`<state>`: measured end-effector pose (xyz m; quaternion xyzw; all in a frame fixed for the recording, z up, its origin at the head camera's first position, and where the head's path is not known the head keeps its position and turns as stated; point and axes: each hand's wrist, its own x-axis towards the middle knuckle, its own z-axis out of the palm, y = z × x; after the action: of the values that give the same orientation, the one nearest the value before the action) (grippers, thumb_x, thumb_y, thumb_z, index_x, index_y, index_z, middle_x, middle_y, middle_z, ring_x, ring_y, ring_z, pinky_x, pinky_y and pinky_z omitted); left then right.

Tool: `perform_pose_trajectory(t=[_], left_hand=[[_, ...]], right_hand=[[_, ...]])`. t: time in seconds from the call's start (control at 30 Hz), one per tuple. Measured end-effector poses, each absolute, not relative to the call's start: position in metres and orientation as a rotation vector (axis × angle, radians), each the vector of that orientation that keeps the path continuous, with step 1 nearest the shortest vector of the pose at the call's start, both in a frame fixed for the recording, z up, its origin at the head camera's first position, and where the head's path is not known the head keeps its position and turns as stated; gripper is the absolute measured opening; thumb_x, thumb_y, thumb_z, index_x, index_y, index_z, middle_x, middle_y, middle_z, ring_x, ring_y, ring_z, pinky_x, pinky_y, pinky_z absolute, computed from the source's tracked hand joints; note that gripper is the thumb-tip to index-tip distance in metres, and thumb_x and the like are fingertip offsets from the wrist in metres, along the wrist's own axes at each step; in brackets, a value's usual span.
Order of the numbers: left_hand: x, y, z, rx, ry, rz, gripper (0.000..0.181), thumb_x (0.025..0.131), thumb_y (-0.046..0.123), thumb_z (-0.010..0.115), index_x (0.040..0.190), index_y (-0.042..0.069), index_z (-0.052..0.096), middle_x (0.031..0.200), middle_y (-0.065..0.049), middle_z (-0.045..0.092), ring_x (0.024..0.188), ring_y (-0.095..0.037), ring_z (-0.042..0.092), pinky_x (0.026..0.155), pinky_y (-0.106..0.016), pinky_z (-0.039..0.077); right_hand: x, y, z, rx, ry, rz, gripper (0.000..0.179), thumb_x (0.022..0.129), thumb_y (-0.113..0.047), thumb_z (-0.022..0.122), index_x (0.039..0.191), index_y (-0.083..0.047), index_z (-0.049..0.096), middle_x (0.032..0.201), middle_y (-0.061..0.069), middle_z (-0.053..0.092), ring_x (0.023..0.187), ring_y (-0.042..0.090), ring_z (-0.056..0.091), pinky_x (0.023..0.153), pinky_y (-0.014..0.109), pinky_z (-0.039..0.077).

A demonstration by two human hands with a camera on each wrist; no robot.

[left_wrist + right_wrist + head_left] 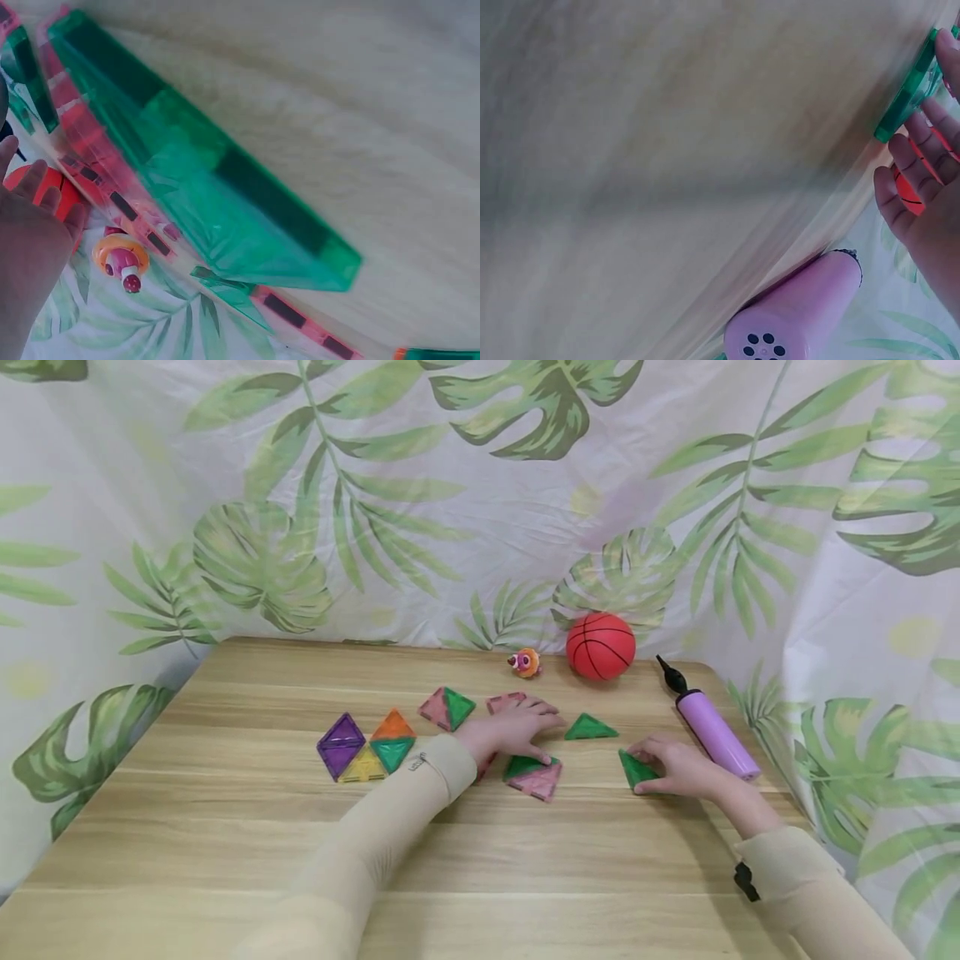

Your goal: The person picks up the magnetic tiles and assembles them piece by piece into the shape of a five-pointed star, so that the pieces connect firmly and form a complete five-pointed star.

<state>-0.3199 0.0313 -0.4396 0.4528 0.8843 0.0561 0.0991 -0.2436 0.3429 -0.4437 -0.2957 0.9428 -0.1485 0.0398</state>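
My right hand (678, 767) pinches a green triangle tile (632, 770) between thumb and fingertips, at the right of the table. In the right wrist view, the fingers and thumb meet this tile's edges. My left hand (517, 727) is over the middle tiles with its fingers outstretched. Its thumb lies close above a green triangle beside a pink triangle (537, 783). Beyond the fingers is another pink tile (504, 701), partly covered by the hand. A separate green triangle (590, 727) lies between the two hands. The left wrist view shows a green tile (202, 180) large and near.
A pink-and-green pair (447, 708) lies left of the left hand. Farther left sit purple tiles (341, 747), a yellow tile (362, 766), an orange tile (393, 725) and a teal tile (392, 752). Behind are a small toy (527, 662), a red ball (600, 646) and a purple pump (716, 733).
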Motion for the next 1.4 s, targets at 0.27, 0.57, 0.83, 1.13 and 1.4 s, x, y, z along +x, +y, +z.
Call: perform_pose_trajectory(t=[0.27, 0.57, 0.83, 1.13, 1.4], left_hand=[[-0.324, 0.037, -0.447, 1.32, 2.586, 0.059, 0.064, 0.09, 0.054, 0.052, 0.148, 0.032, 0.031, 0.154, -0.008, 0.025, 0.142, -0.029, 0.017, 0.114, -0.05, 0.016], [-0.325, 0.037, -0.449, 1.319, 2.61, 0.121, 0.062, 0.089, 0.055, 0.054, 0.144, 0.031, 0.04, 0.15, -0.005, 0.033, 0.139, -0.028, 0.024, 0.113, -0.049, 0.018], [-0.325, 0.043, -0.449, 1.35, 2.61, 0.237, 0.048, 0.094, 0.04, 0.054, 0.138, 0.021, 0.049, 0.145, -0.001, 0.041, 0.138, -0.023, 0.028, 0.113, -0.045, 0.021], [-0.328, 0.047, -0.449, 1.361, 2.604, 0.216, 0.042, 0.098, 0.019, 0.049, 0.14, 0.023, 0.046, 0.15, 0.005, 0.036, 0.14, -0.02, 0.025, 0.113, -0.045, 0.023], [-0.335, 0.047, -0.455, 1.408, 2.68, 0.218, 0.038, 0.093, 0.021, 0.06, 0.131, 0.022, 0.057, 0.136, 0.001, 0.053, 0.131, -0.021, 0.037, 0.106, -0.042, 0.033]], right_hand=[[-0.25, 0.339, -0.443, -1.018, 2.801, -0.461, 0.054, 0.078, -0.032, 0.077, 0.124, -0.009, 0.06, 0.111, 0.005, 0.062, 0.099, 0.018, 0.057, 0.084, 0.041, 0.048], [-0.254, 0.331, -0.44, -1.087, 2.781, -0.404, 0.05, 0.079, -0.024, 0.077, 0.124, -0.012, 0.061, 0.12, 0.008, 0.059, 0.111, 0.025, 0.053, 0.092, 0.047, 0.044], [-0.255, 0.328, -0.442, -1.128, 2.751, -0.456, 0.046, 0.079, -0.017, 0.076, 0.123, -0.011, 0.062, 0.126, 0.014, 0.056, 0.119, 0.034, 0.049, 0.097, 0.054, 0.04], [-0.257, 0.324, -0.44, -1.158, 2.706, -0.488, 0.045, 0.08, -0.012, 0.074, 0.124, -0.009, 0.061, 0.129, 0.014, 0.054, 0.122, 0.036, 0.045, 0.099, 0.056, 0.036], [-0.257, 0.326, -0.444, -1.244, 2.724, -0.505, 0.045, 0.077, -0.007, 0.075, 0.121, -0.008, 0.063, 0.125, 0.015, 0.057, 0.119, 0.036, 0.048, 0.096, 0.056, 0.038]])
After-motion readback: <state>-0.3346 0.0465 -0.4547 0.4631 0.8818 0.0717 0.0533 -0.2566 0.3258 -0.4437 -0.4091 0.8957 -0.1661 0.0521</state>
